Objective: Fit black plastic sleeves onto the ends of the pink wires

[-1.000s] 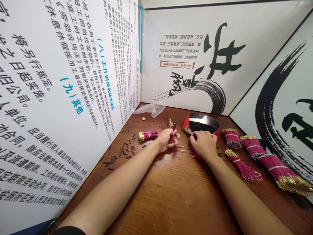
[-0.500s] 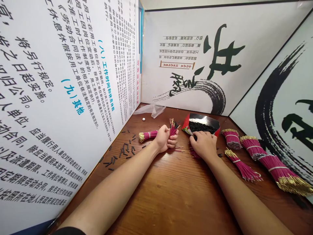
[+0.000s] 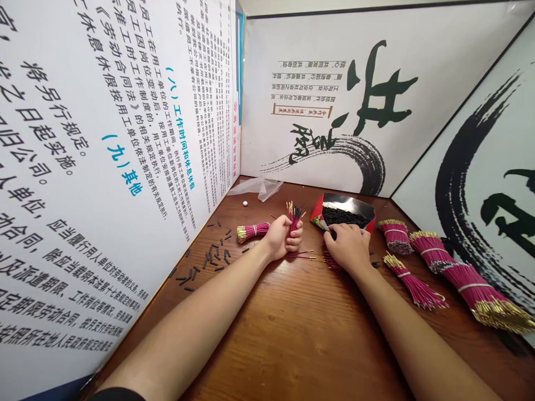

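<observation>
My left hand (image 3: 284,236) is closed around a bunch of thin magenta wires (image 3: 293,224), held upright. Gold terminals top some of them, and black sleeves cover others. At the front edge of an open box (image 3: 358,205), my right hand (image 3: 349,245) has its fingers bent, thumb close to the forefinger; what they pinch cannot be made out. Small black sleeves (image 3: 340,215) fill the box. Loose magenta wires (image 3: 303,254) lie below my left hand, and more wires (image 3: 329,259) show partly under my right. Behind my left wrist lies a tied wire bundle (image 3: 253,231).
Black sleeves (image 3: 215,256) are scattered on the wooden table (image 3: 288,328) at left. Tied magenta wire bundles (image 3: 468,275) lie at right, one smaller bundle (image 3: 412,284) nearer me. A clear plastic bag (image 3: 263,188) rests at the back. Printed panels (image 3: 313,150) enclose the table.
The wire tops in my left hand have shifted slightly, with the black-sleeved ends turned a little. My right hand stays at the front of the box.
</observation>
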